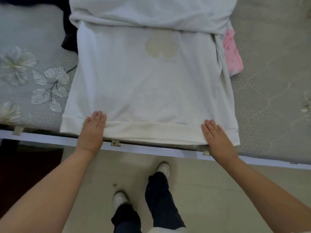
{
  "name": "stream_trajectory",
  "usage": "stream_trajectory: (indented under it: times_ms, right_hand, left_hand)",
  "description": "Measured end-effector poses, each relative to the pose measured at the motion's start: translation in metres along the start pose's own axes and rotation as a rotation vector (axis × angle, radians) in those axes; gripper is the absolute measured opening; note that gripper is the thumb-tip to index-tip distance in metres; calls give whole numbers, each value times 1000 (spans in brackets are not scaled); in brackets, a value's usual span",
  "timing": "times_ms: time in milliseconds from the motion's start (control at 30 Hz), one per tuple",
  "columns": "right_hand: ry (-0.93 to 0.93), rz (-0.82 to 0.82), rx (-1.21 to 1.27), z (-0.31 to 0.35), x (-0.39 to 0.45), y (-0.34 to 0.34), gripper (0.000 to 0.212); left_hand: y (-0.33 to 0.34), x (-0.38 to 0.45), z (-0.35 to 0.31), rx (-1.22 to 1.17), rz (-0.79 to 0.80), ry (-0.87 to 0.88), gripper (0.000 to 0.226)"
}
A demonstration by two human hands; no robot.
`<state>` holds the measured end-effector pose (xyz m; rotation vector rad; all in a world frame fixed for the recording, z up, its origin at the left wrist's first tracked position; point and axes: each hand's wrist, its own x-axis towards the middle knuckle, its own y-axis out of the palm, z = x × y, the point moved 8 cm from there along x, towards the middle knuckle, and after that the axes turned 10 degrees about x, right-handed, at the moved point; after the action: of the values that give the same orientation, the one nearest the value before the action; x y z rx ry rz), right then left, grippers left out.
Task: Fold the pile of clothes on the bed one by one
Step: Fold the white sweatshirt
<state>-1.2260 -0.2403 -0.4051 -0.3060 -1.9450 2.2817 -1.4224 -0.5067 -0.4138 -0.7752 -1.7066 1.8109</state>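
White sweatshirt [148,84]: spread flat on bed [269,64], hem band at near edge. Left hand [93,132], right hand [217,138]: flat, fingers straight, pressing hem. Dark garment [69,31], pink garment [233,51] just beside sweatshirt; floral bedsheet [33,78] at left

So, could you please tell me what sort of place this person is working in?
Most likely a bedroom at home. A white sweatshirt lies spread on a bed with a grey floral bedspread, both hands pressing its hem, with a pink garment beside it and a pale bed frame at the edge.
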Motion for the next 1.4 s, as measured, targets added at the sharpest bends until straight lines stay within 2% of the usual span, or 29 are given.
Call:
stream_trajectory:
  times_ms: [67,167,267,333,400,467,600,700,800,900,1033,1200,1400]
  right_hand:
    - [-30,9,-16,16,-15,-5,57]
    - [-24,83,-30,46,-52,1,58]
    - [62,297,5,71,-97,15,73]
    - [150,509,23,77,-124,21,69]
    - [216,506,17,87,-128,7,67]
    - [249,390,19,96,-116,-21,64]
    - [335,161,-17,90,-66,-88,56]
    - [385,118,-134,68,-16,-126,51]
    - [353,116,-195,41,39,-152,44]
    - [273,232,-303,9,103,-166,39]
    - [286,362,-382,-32,187,-179,39]
    - [440,281,-265,-65,261,-185,32]
    - [526,186,-178,-110,324,-169,25]
  left_hand:
    - [-10,-17,1,54,15,70,45]
    - [-15,-61,8,133,66,165,49]
    - [-16,-110,18,124,183,141,48]
    - [-7,-145,33,109,382,123,56]
    - [-17,-159,49,129,474,78,62]
    - [-41,-154,55,171,391,72,59]
    - [-98,-103,71,189,224,-11,59]
    - [-131,-49,78,160,157,-65,55]
    - [-154,11,84,184,77,-67,45]
    - [-163,79,99,277,125,-99,35]
    - [-171,166,109,333,196,-164,32]
    - [-167,251,117,379,241,-195,34]
    - [-140,341,125,487,292,-174,28]
